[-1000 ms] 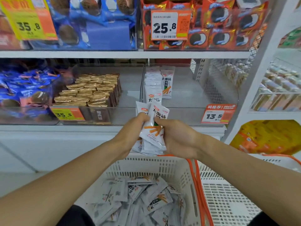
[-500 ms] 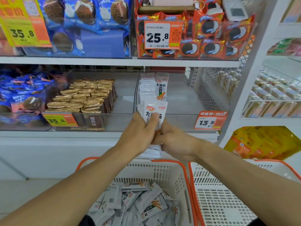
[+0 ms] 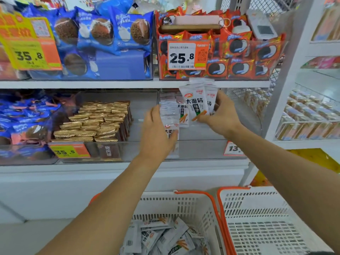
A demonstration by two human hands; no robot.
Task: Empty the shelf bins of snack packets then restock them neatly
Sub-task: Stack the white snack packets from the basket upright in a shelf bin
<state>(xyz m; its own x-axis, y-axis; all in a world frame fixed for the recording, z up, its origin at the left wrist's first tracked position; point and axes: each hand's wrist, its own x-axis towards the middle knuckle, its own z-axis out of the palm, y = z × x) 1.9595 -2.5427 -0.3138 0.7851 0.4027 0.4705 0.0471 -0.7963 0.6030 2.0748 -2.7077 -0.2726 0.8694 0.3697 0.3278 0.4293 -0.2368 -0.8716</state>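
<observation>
My right hand [image 3: 221, 115] grips a small bundle of white snack packets [image 3: 197, 100], held upright above the clear shelf bin [image 3: 202, 150] on the middle shelf. Inside that bin, a row of the same white packets [image 3: 169, 115] stands against its left wall. My left hand [image 3: 156, 133] reaches into the bin with relaxed fingers, its fingertips at the front of that row. Whether it pinches a packet is hidden. Below, a white basket [image 3: 171, 205] with orange handles holds several loose white packets [image 3: 165, 238].
A second white basket [image 3: 263, 218] stands to the right of the first. Gold wafer packs [image 3: 95, 120] fill the neighbouring bin on the left, with blue packets [image 3: 24, 116] further left. Above are bins of blue [image 3: 103, 34] and orange [image 3: 239, 52] cookie packs. A white wire rack [image 3: 311, 116] stands at right.
Both hands rose from in front of the bin into it. They parted: the right keeps the bundle higher and to the right, while the left let go and moved to the standing row.
</observation>
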